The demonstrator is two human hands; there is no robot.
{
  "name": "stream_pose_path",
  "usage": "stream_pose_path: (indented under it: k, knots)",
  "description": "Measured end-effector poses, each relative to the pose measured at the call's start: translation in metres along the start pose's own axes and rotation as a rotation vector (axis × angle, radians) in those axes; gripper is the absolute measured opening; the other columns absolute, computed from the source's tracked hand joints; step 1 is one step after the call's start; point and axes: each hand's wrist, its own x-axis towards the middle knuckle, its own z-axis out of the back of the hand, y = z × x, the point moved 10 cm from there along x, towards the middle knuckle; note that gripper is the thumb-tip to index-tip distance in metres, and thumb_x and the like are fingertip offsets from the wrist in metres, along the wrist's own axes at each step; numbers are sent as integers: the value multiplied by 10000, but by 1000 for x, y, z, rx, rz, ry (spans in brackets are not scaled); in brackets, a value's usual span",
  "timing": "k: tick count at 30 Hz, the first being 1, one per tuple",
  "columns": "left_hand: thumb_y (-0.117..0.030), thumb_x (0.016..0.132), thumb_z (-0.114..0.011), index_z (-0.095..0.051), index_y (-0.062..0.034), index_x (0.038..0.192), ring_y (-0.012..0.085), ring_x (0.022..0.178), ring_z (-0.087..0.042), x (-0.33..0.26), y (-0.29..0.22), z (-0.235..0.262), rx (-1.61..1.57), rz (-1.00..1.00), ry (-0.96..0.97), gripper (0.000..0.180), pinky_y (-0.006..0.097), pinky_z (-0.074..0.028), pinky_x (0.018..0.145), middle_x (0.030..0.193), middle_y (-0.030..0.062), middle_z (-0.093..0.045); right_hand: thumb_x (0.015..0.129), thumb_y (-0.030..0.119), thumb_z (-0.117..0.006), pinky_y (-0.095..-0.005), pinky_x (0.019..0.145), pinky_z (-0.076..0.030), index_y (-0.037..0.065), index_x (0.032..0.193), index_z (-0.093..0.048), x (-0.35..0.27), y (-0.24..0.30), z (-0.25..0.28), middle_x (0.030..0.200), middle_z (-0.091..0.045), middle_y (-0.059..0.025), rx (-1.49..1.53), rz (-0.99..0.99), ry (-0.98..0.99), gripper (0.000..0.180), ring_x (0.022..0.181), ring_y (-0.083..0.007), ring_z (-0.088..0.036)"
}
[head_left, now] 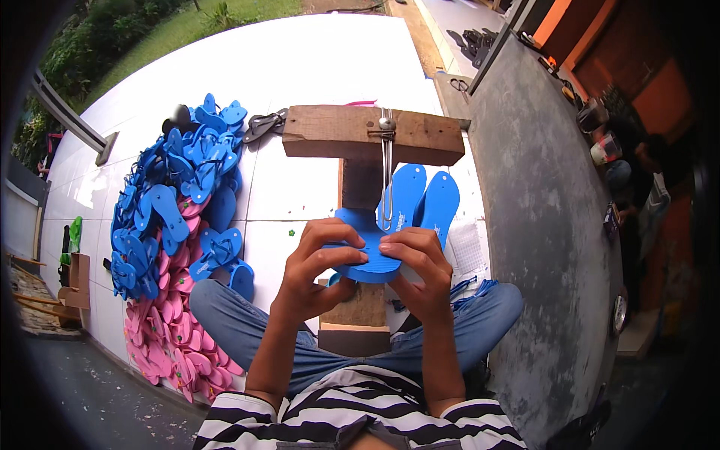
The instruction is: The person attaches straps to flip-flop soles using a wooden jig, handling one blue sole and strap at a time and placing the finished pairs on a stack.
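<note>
Both my hands grip a blue flip-flop sole (369, 264) by its two sides, over the wooden post of a stand. My left hand (319, 259) has its fingers on the top face, its thumb at the lower edge. Opposite it, my right hand (421, 262) holds the other edge in the same way. From the stand's wooden crossbar (322, 133) a long looped metal rod (387, 176) hangs down close to the sole. Two more blue soles (441, 201) lie just beyond my right hand.
At the left lies a big heap of blue flip-flops (169, 202), with pink flip-flops (176, 330) piled nearer me. Blue straps (476, 289) lie by my right knee. A grey ledge (540, 225) runs along the right, with scissors (459, 85) at its far end.
</note>
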Motion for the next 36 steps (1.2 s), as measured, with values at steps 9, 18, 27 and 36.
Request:
stream_pose_path:
  k: [9, 18, 27, 36]
  knots:
    - [23, 571, -790, -661, -105, 1023, 285, 936, -597, 20, -12, 1, -74, -119, -88, 487, 413, -466, 851, 1012, 108, -613, 742, 37, -818, -394, 882, -558, 59, 1088, -672, 10, 7, 21, 1073, -691, -102, 62, 9, -163, 376, 1013, -289, -674]
    - [-6, 702, -815, -622, -49, 1097, 239, 896, -639, 41, -15, 7, -162, -184, -155, 441, 323, -526, 739, 1005, 138, -621, 748, 35, -815, -383, 817, -569, 53, 1101, -680, 29, 15, 31, 1035, -690, -108, 5, 22, -192, 379, 936, -279, -688]
    - [-73, 800, -805, -611, -46, 1169, 243, 973, -642, 51, -19, 8, 38, 135, -181, 418, 335, -547, 771, 1125, 165, -594, 764, 84, -829, -324, 713, -548, 64, 1153, -700, 32, 4, 37, 1028, -663, -92, 95, -279, -198, 410, 831, -197, -646]
    - [-265, 801, -811, -596, -188, 1279, 356, 1410, -242, 106, 12, 11, 717, -11, -365, 530, 554, -191, 1089, 1502, 133, -330, 816, 125, -811, -247, 574, -458, 62, 1119, -616, 73, -61, 24, 827, -526, -30, 4, -251, -429, 365, 680, -97, -534]
